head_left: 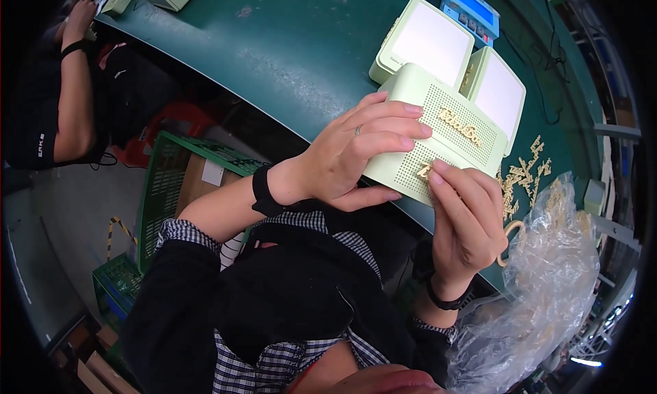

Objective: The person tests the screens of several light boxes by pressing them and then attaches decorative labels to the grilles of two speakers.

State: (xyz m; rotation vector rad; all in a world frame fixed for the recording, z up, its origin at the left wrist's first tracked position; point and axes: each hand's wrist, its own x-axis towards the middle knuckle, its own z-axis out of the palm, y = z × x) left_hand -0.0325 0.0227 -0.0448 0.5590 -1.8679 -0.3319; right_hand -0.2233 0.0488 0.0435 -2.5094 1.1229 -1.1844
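My left hand point(345, 147) grips a pale green speaker-like casing point(405, 86) at its left side, fingers over the top and thumb below. A gold lettering badge point(460, 126) sits on its dotted face. Below a ridge lies a second dotted face point(408, 169); I cannot tell whether this is a separate casing. My right hand point(472, 219) pinches another gold lettering badge point(423, 170) against that lower face, its fingertips partly covering it.
Behind stand more green casings with white panels point(432, 41), near blue devices with screens point(472, 12). Loose gold badges point(523, 178) lie on the green table point(274, 58) at right, beside crumpled clear plastic point(547, 271) and a tape-like ring point(510, 242). A green crate point(159, 195) stands lower left; a co-worker's arm point(75, 96) is beyond.
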